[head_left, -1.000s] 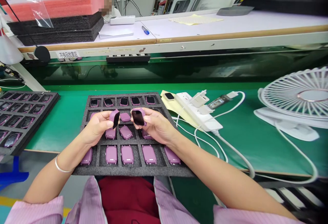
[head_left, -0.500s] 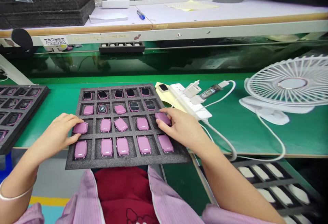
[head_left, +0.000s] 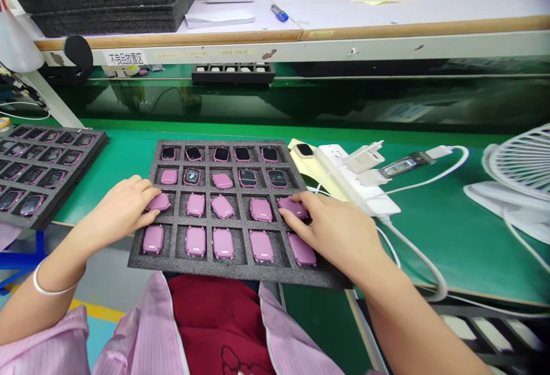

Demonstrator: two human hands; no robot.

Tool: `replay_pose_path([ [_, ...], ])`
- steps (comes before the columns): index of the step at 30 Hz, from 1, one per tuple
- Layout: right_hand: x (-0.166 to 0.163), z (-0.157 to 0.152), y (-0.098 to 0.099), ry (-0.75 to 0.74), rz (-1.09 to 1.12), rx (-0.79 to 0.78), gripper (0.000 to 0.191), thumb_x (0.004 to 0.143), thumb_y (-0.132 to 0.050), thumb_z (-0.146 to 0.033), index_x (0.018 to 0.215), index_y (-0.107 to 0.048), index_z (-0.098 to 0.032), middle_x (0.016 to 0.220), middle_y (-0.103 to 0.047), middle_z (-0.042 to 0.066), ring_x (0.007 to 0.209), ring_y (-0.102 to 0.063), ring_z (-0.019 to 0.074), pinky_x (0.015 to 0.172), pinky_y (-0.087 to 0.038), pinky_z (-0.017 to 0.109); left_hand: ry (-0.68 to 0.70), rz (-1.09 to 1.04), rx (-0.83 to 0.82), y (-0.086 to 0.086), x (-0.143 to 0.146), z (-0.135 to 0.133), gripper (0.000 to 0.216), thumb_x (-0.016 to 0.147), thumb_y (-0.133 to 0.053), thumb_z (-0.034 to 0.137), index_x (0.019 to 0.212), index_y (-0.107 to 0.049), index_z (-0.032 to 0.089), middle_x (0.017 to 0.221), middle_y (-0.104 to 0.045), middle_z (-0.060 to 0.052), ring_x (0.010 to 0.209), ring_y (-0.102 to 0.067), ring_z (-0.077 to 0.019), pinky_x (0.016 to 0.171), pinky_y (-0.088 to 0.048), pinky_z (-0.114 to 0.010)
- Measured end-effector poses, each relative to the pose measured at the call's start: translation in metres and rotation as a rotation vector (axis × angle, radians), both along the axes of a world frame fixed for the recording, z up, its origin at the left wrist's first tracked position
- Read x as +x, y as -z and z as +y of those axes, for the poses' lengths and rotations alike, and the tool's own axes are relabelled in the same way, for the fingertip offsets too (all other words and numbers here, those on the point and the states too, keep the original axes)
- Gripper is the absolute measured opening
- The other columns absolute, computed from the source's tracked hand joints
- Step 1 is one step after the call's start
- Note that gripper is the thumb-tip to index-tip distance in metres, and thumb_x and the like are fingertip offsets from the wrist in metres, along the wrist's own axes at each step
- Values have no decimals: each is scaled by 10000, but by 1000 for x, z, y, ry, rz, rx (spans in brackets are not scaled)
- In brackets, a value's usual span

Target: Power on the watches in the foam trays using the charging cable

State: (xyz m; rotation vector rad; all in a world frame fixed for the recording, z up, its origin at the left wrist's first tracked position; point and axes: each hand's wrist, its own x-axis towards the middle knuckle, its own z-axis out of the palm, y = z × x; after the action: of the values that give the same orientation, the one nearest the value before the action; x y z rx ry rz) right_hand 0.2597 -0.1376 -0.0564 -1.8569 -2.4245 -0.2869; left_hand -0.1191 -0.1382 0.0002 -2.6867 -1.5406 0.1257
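Observation:
A black foam tray (head_left: 180, 257) with square compartments lies in front of me, overhanging the bench edge. It holds several pink smartwatch bodies, those in the back row with dark screens up, most nearer ones with pink backs up. My left hand (head_left: 114, 212) has fingers and thumb closed around a pink smartwatch (head_left: 158, 202) in the left column, second row from the front. At the right column of that same row, my right hand (head_left: 337, 229) pinches another pink smartwatch (head_left: 293, 208) between thumb and fingers. Its fingertips are partly hidden behind the watch.
Another filled tray (head_left: 64, 189) is at the left. Right of my tray are a white power strip (head_left: 356, 180) with plugs and cables, a watch (head_left: 303, 150) on yellow paper, and a white fan (head_left: 522, 163). A shelf (head_left: 387, 31) spans the back.
My view has turned left, so the bench things appear farther right. The watch in my right hand looked raised and tilted before; now it sits lower in its compartment. My left hand keeps its grip.

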Motion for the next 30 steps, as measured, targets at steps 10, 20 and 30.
replay_pose_path([
  [10,-11,-10,-14,-10,-58,46,339,1062,-443,-352,958,-702,-159,884,-659,121,741,-653,277,588,-385,338,-171,32,138,10,25,-16,497,992,-478,544,848,-697,121,831,-666,-166,842,-610,-337,742,-464,-414],
  [20,-65,10,-41,-179,-168,-310,465,1032,-563,-519,1042,-705,-77,1012,-682,198,959,-673,358,766,-498,393,-148,43,-45,15,80,20,585,901,-590,656,958,-704,85,1006,-675,-207,950,-655,-355,732,-492,-382],
  [30,-53,22,-37,-378,-8,-352,262,996,-630,-251,1213,-673,-110,1032,-688,157,977,-687,331,845,-545,411,-153,-38,-74,8,86,13,259,814,-660,271,979,-681,73,981,-687,-223,993,-647,-394,837,-514,-457],
])
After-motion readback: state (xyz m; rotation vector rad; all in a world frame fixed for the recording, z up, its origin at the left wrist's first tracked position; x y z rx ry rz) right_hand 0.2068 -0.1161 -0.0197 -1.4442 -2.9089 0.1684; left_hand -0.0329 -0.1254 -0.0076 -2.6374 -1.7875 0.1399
